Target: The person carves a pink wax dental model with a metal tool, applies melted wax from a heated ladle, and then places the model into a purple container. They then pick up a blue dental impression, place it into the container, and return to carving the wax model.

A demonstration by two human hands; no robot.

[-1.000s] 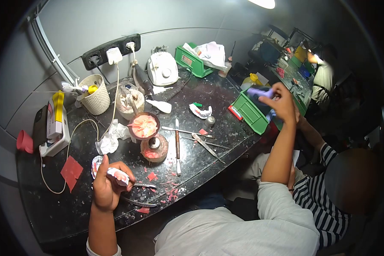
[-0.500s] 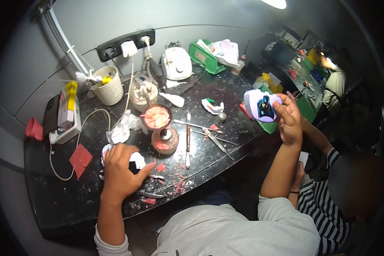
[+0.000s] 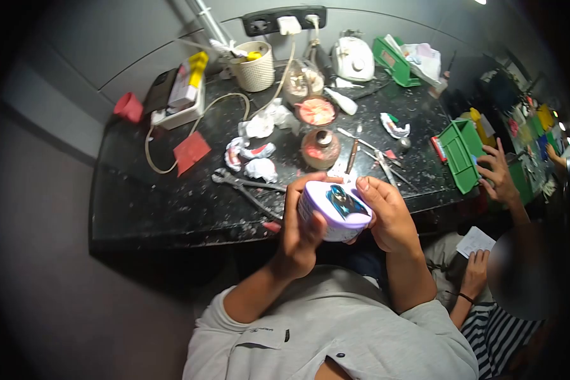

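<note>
A small lilac plastic case (image 3: 337, 229) with a dark caped figure pictured on its lid is held over the table's front edge. My left hand (image 3: 297, 244) grips its left side, the thumb blurred in front. On the other side, my right hand (image 3: 392, 218) closes round it with the thumb near the lid's edge. The lid looks closed. Just beyond my hands lie large pliers (image 3: 239, 183), white-and-pink dental casts (image 3: 258, 152) and a brown-handled spatula (image 3: 353, 155). A glass burner bottle (image 3: 321, 151) stands near a bowl of pink wax pieces (image 3: 316, 111).
At the back are a woven basket (image 3: 254, 75), a white device (image 3: 353, 60) and a green bin (image 3: 396, 61). A red wax sheet (image 3: 191, 153) lies left. To the right, a co-worker's hand (image 3: 500, 174) is at a green tray (image 3: 457, 157); the other holds paper (image 3: 475, 242).
My right hand has brought the lilac case from the far right to in front of me. My left hand has left the casts and pliers and taken hold of the case. The view has shifted.
</note>
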